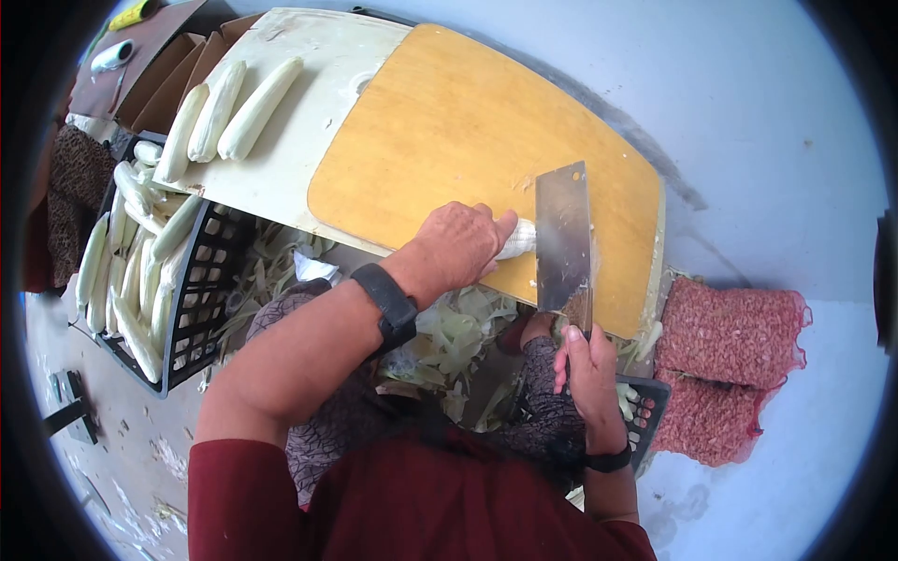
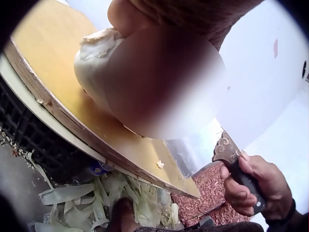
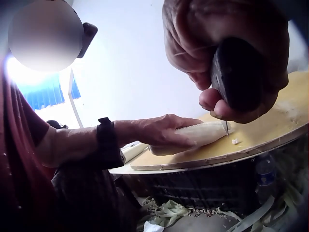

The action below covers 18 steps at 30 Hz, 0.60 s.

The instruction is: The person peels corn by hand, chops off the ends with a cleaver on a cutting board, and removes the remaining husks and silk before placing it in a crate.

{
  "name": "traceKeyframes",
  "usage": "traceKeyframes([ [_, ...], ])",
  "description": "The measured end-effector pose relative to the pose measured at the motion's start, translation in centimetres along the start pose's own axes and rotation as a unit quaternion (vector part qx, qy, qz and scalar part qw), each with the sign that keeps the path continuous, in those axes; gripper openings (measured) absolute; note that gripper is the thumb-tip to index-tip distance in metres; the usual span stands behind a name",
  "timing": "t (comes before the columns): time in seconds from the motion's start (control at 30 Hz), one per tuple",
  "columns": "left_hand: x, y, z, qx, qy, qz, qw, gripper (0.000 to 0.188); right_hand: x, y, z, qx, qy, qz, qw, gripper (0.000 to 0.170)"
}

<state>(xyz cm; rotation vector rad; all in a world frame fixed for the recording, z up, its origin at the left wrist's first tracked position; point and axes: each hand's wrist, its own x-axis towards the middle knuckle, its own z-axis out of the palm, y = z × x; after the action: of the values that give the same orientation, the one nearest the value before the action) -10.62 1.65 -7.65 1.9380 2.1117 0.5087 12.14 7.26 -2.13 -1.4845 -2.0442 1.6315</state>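
On the yellow board (image 1: 449, 122) lies a pale ear of corn (image 1: 517, 240), also in the right wrist view (image 3: 207, 134). The left hand (image 1: 456, 245) grips it from above, fingers curled round it and hiding most of it in the head view. A broad cleaver (image 1: 563, 234) stands at the ear's right end, its blade edge at the corn in the right wrist view. The right hand (image 1: 589, 369) holds the cleaver by its dark handle (image 2: 247, 186). A small white scrap (image 3: 235, 141) rests on the board beside the blade.
Three husked ears (image 1: 260, 108) lie on the pale tabletop at the left. A black crate (image 1: 201, 309) full of ears stands below them. Loose husks (image 1: 458, 332) lie under the board's near edge. Red mesh sacks (image 1: 734, 332) are at the right.
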Motion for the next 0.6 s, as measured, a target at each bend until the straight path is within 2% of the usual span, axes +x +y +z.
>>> traceKeyframes([
  [0.2,0.1,0.4,0.2,-0.001,0.011,-0.015,1.000,0.041,0.2,-1.0,0.0,-0.023,0.002,0.022,0.999,0.019],
  [0.6,0.2,0.5,-0.1,0.002,-0.010,-0.016,1.000,0.039,0.7,-2.1,0.3,-0.065,0.008,0.051,0.997,0.018],
])
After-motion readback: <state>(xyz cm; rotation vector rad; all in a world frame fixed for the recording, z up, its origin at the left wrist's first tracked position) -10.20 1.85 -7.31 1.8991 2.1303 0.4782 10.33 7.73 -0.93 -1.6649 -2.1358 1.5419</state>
